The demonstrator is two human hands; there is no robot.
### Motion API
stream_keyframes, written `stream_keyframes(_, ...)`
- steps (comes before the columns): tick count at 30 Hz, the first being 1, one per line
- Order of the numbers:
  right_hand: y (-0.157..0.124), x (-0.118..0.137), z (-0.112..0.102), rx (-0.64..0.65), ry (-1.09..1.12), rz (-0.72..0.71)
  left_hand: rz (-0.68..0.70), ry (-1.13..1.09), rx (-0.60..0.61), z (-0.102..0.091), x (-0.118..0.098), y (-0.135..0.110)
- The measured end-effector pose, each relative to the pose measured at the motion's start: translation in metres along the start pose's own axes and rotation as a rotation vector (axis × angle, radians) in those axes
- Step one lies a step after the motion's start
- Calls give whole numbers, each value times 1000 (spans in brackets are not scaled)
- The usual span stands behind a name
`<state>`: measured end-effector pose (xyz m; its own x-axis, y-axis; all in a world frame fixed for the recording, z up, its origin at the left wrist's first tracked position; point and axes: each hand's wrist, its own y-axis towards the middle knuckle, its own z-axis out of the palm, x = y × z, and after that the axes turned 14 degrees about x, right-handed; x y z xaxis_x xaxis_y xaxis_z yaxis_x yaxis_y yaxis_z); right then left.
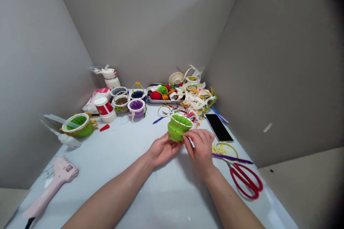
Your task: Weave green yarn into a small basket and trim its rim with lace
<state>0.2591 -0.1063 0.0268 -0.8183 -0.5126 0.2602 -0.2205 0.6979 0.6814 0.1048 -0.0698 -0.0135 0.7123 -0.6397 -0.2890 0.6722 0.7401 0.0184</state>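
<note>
The worktop (120,193) spans the lower view; a metal tray (166,102) of yarn stands at its far side, and the green cup (177,130) is held between that tray and the person's forearms. The left hand (165,150) is half open, palm upward, cradling the cup from below and from its left. The right hand (200,146) is drawn into a pinch at the cup's lower right wall; whether the fingertips grip the wall itself or some small piece cannot be told. For good handling, support the base with a loose left palm, since the wall appears pliable and could dent. Apply light fingertip pressure only, at one spot. Rotate the cup with the left hand rather than reaching around it, so that the pale rim does not warp. Markings: the pink-and-white packet (100,95) bears print too small to read; the red-and-white container (104,106) shows a pale emblem on its red band, likewise illegible. The phone (219,127) shows a dark face without readable text. No brand can be confirmed.
</note>
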Motion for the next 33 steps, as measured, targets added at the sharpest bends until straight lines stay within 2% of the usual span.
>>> stream_keyframes(4,-3,-6,-6,-26,28,18,-45,-18,-38,3,-5,0)
stream_keyframes(9,-6,-13,-9,-44,38,17,-84,13,-26,6,-9,-3)
stream_keyframes(15,-6,-10,-5,-43,12,-38,-101,11,-18,5,-9,-3)
stream_keyframes(25,-5,-9,-3,8,-7,-16,-136,27,27,1,-6,-3)
stream_keyframes(33,-4,-6,-8,12,-2,-16,-113,14,-14,4,-7,-2)
